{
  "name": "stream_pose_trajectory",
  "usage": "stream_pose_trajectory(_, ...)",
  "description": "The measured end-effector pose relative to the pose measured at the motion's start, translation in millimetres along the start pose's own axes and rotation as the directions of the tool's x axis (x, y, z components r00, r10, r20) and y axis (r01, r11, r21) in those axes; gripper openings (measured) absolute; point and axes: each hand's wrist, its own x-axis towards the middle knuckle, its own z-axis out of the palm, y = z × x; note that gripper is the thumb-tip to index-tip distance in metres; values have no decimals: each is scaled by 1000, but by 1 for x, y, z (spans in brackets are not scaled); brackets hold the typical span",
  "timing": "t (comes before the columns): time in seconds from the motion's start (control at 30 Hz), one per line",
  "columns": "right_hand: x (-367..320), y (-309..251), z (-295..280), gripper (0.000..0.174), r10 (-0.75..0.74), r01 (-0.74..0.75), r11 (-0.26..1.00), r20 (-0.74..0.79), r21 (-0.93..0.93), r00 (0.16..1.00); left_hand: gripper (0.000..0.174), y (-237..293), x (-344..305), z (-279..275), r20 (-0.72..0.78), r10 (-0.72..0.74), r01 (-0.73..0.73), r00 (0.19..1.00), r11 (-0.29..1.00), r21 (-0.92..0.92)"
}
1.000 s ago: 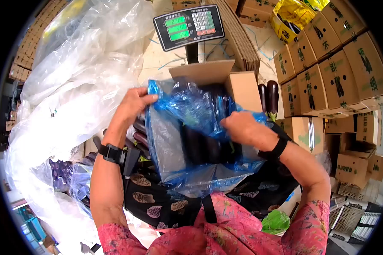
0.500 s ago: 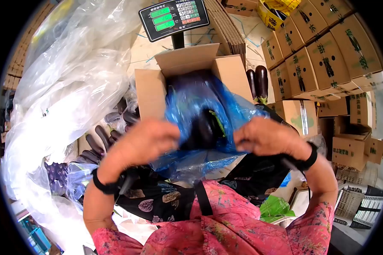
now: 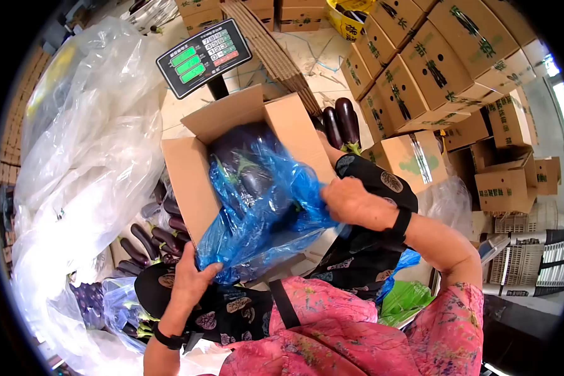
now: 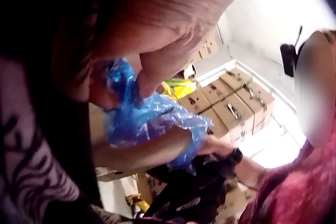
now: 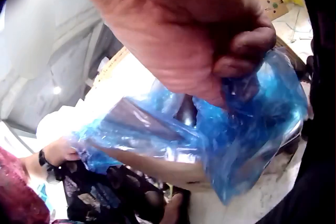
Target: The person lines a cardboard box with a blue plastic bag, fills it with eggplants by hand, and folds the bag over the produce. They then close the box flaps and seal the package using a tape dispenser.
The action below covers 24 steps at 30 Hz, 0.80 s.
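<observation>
An open cardboard box (image 3: 189, 178) stands between the knees, lined with a thin blue plastic bag (image 3: 247, 229). Dark purple eggplants (image 3: 254, 180) fill it, partly covered by the bag. At the box's near left corner, my left hand (image 3: 189, 281) pinches the bag's edge between thumb and fingers; the left wrist view shows blue film (image 4: 123, 85) bunched there. My right hand (image 3: 356, 202) grips the bag at the near right side, its fingers curled round the gathered plastic in the right wrist view (image 5: 247, 85). The bag's near edge stretches between both hands.
A scale display (image 3: 203, 57) rises behind the box, next to flattened cardboard (image 3: 276, 53). Loose eggplants lie to the left (image 3: 145, 241) and at the right (image 3: 341, 122). Clear plastic sheeting (image 3: 88, 156) covers the far left. Packed boxes (image 3: 432, 69) are stacked at right.
Both hands have moved the blue bag's edges toward the body, over the eggplants. The left hand came from the box's far left down to its near left corner. The head view has shifted.
</observation>
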Motion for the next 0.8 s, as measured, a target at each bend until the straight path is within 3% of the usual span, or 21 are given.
stream_pose_trajectory(0.03, -6, -2, 8, 17, -61, 62, 998, -62, 17, 996, 40, 18, -10, 4, 78, -203, 209, 976, 976, -66)
stream_pose_trajectory(0.07, -9, 0, 8, 21, -121, 120, 992, 11, 34, 993, 31, 11, -13, 6, 139, -261, 283, 955, 944, -170)
stream_pose_trajectory(0.13, -14, 13, 5, 26, -353, 359, 914, -68, 188, 933, 14, -3, -20, 11, 266, -353, 432, 897, 829, -356)
stream_pose_trajectory(0.17, -17, 21, 3, 29, -458, 472, 842, -117, 262, 881, 12, -4, -25, 9, 289, -342, 428, 894, 842, -328)
stream_pose_trajectory(0.2, -26, 28, -12, 35, -394, 399, 737, -133, 545, 909, 11, 10, -33, 7, 315, -338, 431, 887, 851, -301)
stream_pose_trajectory(0.23, -35, 33, -29, 41, -334, 298, 555, -120, 777, 935, 12, 24, -42, 3, 337, -340, 437, 878, 856, -276)
stream_pose_trajectory(0.3, -35, 40, -29, 55, -71, 207, 288, -195, 935, 978, 16, 51, -44, -8, 257, -246, 321, 935, 894, -312)
stream_pose_trajectory(0.37, -49, 24, -55, 66, -178, 384, 171, -355, 907, 918, 20, 56, -28, -18, 144, -105, 155, 984, 902, -402)
stream_pose_trajectory(0.43, -36, 36, -39, 74, -231, 377, 417, -305, 827, 924, 28, 69, -13, -6, -21, 15, -24, 1000, 794, -607)
stream_pose_trajectory(0.47, -40, 35, -32, 79, -262, 358, 504, -256, 786, 930, 49, 56, -10, -12, 42, 20, 6, 999, 841, -541)
stream_pose_trajectory(0.57, -57, 31, -17, 86, -304, 393, 679, -250, 620, 919, 72, 53, -21, 3, 154, 142, -77, 978, 928, -365)
stream_pose_trajectory(0.6, -57, 27, -7, 76, -251, 315, 740, -191, 594, 949, 90, 38, -19, 2, 231, 135, -123, 964, 990, -63)
stream_pose_trajectory(0.63, -54, 21, 6, 66, -192, 236, 794, -137, 560, 972, 86, 39, -20, 7, 234, 207, -265, 950, 931, 252)
stream_pose_trajectory(0.7, -37, 8, 37, 49, -181, 221, 883, -134, 414, 974, 74, 31, -16, 23, 243, 373, -445, 895, 749, 490)
stream_pose_trajectory(0.8, -40, 6, 47, 32, -174, 223, 919, -173, 326, 969, 56, 40, -4, 23, 307, 610, -654, 731, 499, 568)
